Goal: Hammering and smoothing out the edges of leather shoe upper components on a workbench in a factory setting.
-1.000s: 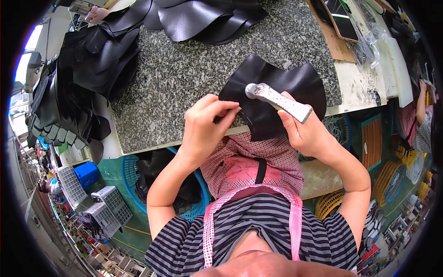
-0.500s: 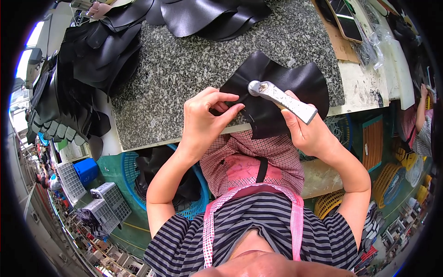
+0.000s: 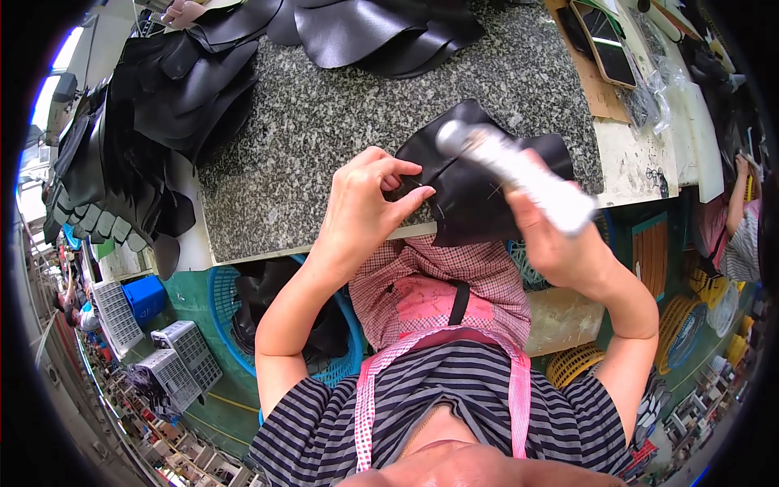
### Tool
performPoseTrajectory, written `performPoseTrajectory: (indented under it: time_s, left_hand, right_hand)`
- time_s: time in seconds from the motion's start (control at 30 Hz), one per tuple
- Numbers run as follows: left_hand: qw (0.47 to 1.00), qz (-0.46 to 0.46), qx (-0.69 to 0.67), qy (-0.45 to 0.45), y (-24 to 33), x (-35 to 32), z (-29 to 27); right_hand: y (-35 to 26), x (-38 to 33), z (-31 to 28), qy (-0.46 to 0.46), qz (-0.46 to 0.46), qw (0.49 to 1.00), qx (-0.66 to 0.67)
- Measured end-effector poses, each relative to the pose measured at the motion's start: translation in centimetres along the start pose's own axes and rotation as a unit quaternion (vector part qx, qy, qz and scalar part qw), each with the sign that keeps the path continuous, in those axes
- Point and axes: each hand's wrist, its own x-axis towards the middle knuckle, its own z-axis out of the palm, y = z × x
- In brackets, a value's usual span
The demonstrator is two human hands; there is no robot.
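Note:
A black leather piece lies at the near edge of the speckled granite table. My left hand pinches its left edge with fingertips. My right hand grips a white-handled hammer, whose round metal head is blurred above the leather piece.
Heaps of black leather pieces cover the table's left and far side. A phone rests on cardboard at the far right. Below the table stand a blue basket, grey crates and yellow baskets. Another person's arm shows at the right.
The hammer has swung and is now blurred by motion over the leather. My left hand has shifted its pinch along the piece's left edge.

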Motion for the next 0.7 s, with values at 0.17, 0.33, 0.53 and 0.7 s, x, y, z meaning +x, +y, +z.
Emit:
performPoseTrajectory:
  time_s: [0.17,0.33,0.53,0.7]
  left_hand:
    - [1.000,0.028,0.007,0.012,-1.0,0.0,0.0]
    - [0.994,0.101,0.011,0.031,-1.7,0.0,0.2]
    - [0.993,0.108,0.012,0.043,-1.7,-0.3,0.4]
    - [0.994,0.101,0.005,0.048,-1.9,-0.7,1.1]
  right_hand:
    - [0.7,0.9,-0.4,-0.115,0.157,0.980,-0.030]
    - [0.8,-0.7,1.1,-0.191,0.150,0.969,-0.036]
    - [-0.4,0.4,-0.1,-0.058,0.017,0.996,-0.072]
    - [0.2,0.2,0.8,-0.167,0.140,0.976,-0.022]
